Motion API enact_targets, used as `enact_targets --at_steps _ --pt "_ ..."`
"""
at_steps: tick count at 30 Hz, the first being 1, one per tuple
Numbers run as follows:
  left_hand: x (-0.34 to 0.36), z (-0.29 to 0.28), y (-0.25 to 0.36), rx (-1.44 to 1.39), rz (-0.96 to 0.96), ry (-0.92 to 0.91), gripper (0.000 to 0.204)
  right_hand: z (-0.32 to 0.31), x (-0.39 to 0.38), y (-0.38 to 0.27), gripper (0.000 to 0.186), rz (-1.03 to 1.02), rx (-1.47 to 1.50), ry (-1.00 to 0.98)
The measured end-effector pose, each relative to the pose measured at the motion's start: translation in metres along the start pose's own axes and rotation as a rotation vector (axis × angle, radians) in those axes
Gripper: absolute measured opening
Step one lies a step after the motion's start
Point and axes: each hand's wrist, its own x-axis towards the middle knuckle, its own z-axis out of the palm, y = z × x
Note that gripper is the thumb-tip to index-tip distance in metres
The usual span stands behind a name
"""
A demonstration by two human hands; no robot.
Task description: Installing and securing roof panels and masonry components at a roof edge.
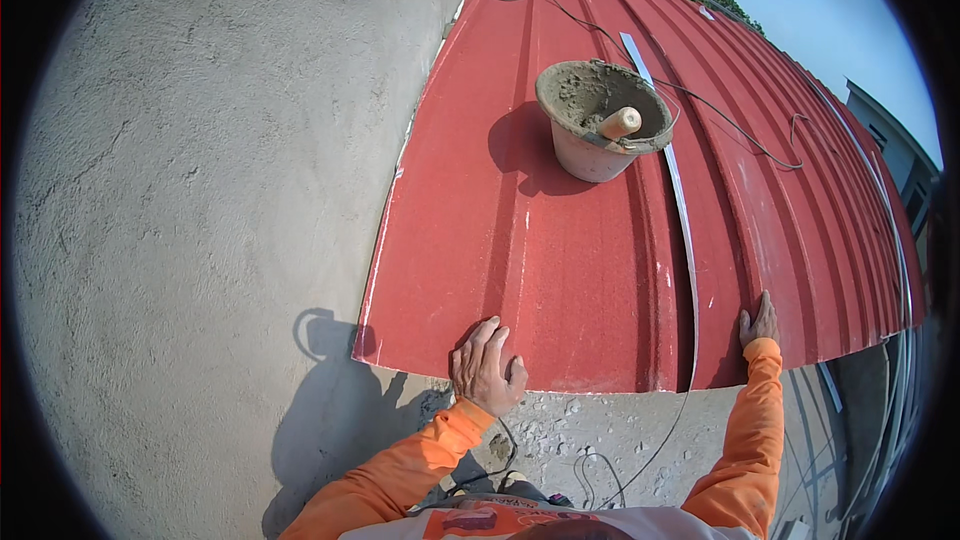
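Note:
My left hand (487,368) rests on the near edge of a red ribbed metal roof sheet (590,290), fingers stretched out and a little apart. Farther right along the same edge, my right hand (759,322) lies flat on the sheet beside a raised rib, its fingers pointing away from me. Neither hand holds anything. Beyond them a mortar bucket (592,158), pale and crusted with grey mortar, stands upright on the roof. A rounded wooden handle (620,123) sticks out of it; the rest of that tool is hidden in the bucket.
A rough cement wall (200,190) borders the roof on the left. A thin pale metal strip (684,210) runs lengthwise past the bucket. Dark cable (735,125) snakes across the far sheets. Below the edge, debris-strewn ground (570,430) shows more cable. A building (890,140) stands at far right.

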Motion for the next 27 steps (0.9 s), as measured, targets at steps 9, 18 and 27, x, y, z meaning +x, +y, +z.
enact_targets --at_steps 9,18,27 --pt "0.001 0.001 0.001 -0.007 -0.007 -0.003 0.05 0.004 0.003 0.009 0.067 -0.022 0.022 0.027" --pt "0.0 0.001 0.0 -0.003 -0.005 -0.005 0.051 0.007 0.003 0.008 0.067 -0.019 0.008 0.026" --pt "0.001 0.001 0.001 -0.004 0.001 -0.005 0.051 0.002 0.0 0.004 0.067 0.004 0.005 0.0"
